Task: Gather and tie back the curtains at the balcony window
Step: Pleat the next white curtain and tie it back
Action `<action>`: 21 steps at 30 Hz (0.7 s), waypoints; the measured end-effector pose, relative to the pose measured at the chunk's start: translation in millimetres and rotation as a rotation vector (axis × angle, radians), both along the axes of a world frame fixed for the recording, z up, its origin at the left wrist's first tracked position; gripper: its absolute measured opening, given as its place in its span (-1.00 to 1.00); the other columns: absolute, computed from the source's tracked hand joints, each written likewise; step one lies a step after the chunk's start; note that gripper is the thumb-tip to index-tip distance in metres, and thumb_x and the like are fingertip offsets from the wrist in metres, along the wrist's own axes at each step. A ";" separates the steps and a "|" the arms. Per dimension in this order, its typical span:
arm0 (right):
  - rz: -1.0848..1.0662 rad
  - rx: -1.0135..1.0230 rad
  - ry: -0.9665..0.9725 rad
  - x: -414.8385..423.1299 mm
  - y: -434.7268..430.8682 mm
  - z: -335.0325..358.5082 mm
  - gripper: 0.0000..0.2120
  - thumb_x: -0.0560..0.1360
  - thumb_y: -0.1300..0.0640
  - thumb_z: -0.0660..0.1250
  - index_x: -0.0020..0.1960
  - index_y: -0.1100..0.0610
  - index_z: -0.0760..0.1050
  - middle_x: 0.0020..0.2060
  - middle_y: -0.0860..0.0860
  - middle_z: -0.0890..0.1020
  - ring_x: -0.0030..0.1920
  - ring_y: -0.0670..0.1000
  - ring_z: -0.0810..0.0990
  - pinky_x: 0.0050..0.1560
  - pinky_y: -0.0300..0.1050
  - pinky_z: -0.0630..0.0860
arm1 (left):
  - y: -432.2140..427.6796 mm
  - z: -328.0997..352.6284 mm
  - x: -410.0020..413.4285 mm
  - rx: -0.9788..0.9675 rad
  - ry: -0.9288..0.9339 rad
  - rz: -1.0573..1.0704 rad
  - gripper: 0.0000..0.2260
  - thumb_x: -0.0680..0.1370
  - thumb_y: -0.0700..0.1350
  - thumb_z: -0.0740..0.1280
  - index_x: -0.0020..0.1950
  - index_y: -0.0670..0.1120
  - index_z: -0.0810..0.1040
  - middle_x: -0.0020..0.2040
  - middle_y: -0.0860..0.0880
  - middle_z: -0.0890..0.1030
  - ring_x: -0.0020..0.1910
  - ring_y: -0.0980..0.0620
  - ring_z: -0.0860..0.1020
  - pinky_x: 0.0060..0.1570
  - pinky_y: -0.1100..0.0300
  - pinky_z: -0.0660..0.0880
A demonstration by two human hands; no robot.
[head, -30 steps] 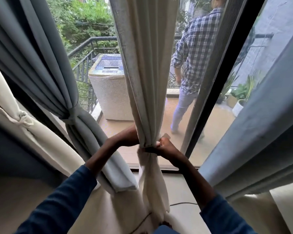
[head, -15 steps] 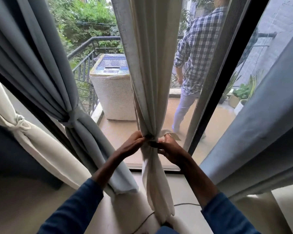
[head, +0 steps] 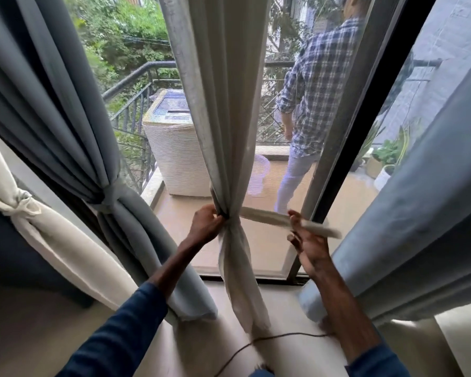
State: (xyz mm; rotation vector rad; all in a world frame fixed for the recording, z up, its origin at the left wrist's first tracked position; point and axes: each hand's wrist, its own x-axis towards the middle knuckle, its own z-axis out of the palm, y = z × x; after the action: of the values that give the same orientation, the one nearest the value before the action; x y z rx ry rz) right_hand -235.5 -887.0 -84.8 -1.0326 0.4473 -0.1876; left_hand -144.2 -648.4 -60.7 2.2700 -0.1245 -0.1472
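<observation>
A cream curtain (head: 223,104) hangs at the middle of the balcony window, bunched into a narrow waist. My left hand (head: 206,225) grips that waist from the left. A cream tie strip (head: 272,219) runs from the waist out to the right, blurred with motion. My right hand (head: 307,240) holds the strip's far part, fingers loosely curled under it. A grey-blue curtain (head: 65,104) at the left is bound by its own tie (head: 112,195). Further left a cream curtain (head: 38,227) is knotted as well.
A loose grey-blue curtain (head: 424,213) hangs at the right beside the dark window frame (head: 346,148). Outside, a person in a plaid shirt (head: 321,91) stands on the balcony near a covered washing machine (head: 174,148), railing and potted plants (head: 386,159). A thin cord (head: 256,342) lies on the sill.
My right hand has pulled away to the right from the curtain's waist, drawing the tie strip out taut. My left hand keeps its grip on the gathered curtain.
</observation>
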 end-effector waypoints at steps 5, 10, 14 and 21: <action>0.115 -0.338 0.033 -41.9 37.4 -20.7 -0.88 0.43 0.30 0.55 -0.05 0.16 0.72 -0.21 0.09 0.75 -0.22 0.00 0.67 -0.29 -0.14 0.55 | -4.0 -3.9 4.6 0.009 -0.016 0.182 -0.67 0.42 0.25 0.37 -0.18 -0.01 0.56 -0.19 -0.06 0.69 -0.17 -0.09 0.62 -0.12 0.06 0.56; 0.466 -0.368 -0.049 -52.7 82.4 10.9 -0.93 0.44 0.34 0.52 -0.08 0.28 0.70 -0.19 0.28 0.72 -0.16 0.24 0.74 -0.26 -0.05 0.61 | -22.8 6.5 -2.0 -0.131 0.041 0.137 -0.71 0.33 0.05 0.39 -0.28 -0.20 0.60 -0.33 -0.20 0.68 -0.41 -0.16 0.64 -0.36 -0.13 0.64; 0.416 -0.218 -0.144 -22.2 84.3 56.7 -0.92 0.44 0.35 0.52 -0.09 0.24 0.72 -0.16 0.23 0.74 -0.19 0.09 0.69 -0.20 -0.13 0.62 | -26.1 -1.1 -3.5 -0.125 0.069 0.084 -0.68 0.38 0.08 0.49 -0.20 -0.20 0.67 -0.31 -0.14 0.68 -0.32 -0.01 0.62 -0.32 0.05 0.58; 0.341 -1.219 -0.336 26.5 71.4 74.0 -0.81 0.42 0.28 0.38 -0.08 0.09 0.73 -0.12 -0.05 0.75 -0.09 0.00 0.72 -0.04 -0.03 0.64 | -32.9 3.7 -18.9 -0.259 0.114 0.047 -0.74 0.53 -0.11 0.33 -0.22 -0.27 0.63 -0.37 -0.17 0.67 -0.44 -0.05 0.66 -0.29 -0.12 0.67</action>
State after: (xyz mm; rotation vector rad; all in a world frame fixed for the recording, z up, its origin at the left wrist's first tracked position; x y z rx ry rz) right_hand -208.9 -815.7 -10.7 -2.1988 -0.2266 -0.3317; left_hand -163.1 -681.3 -57.0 1.9998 -0.0273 -0.2225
